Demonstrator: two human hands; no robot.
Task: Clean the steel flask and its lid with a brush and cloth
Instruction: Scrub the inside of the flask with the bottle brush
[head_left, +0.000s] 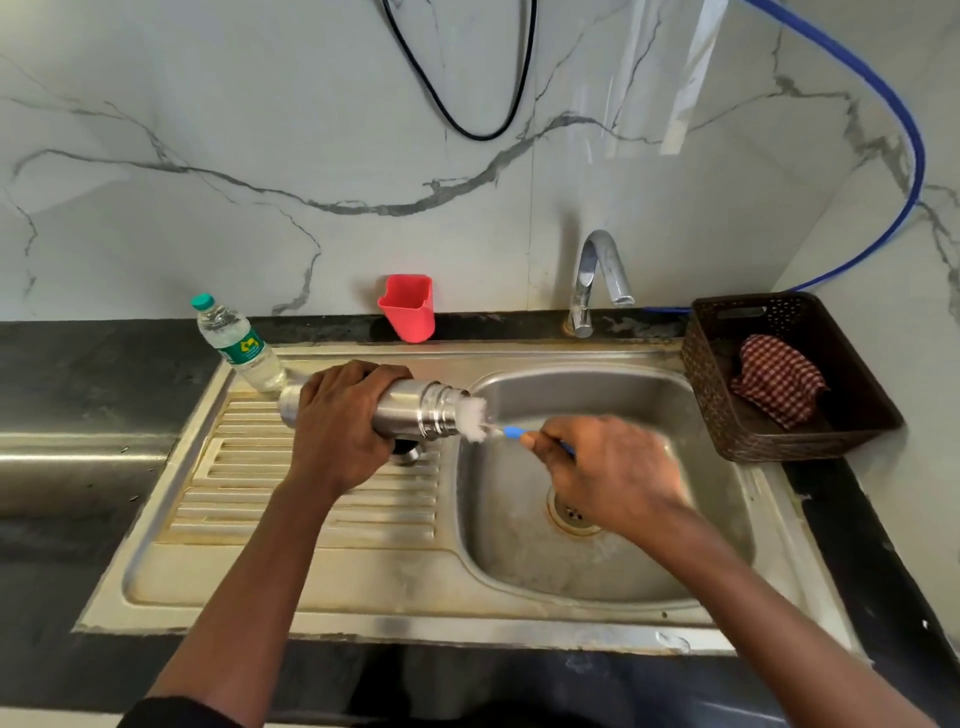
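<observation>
Left hand wrapping smooth steel flask, right hand pinching white-bristled brush

Kitchen sink corner, walled in white stone veined with grey.
The wall is crossed by a looped black cable and a blue hose. A steel sink with a ribbed drainer is set into a dark countertop, and a chrome tap is mounted behind the basin. A red holder, a water bottle and a brown basket are ranged along the back and right.
</observation>
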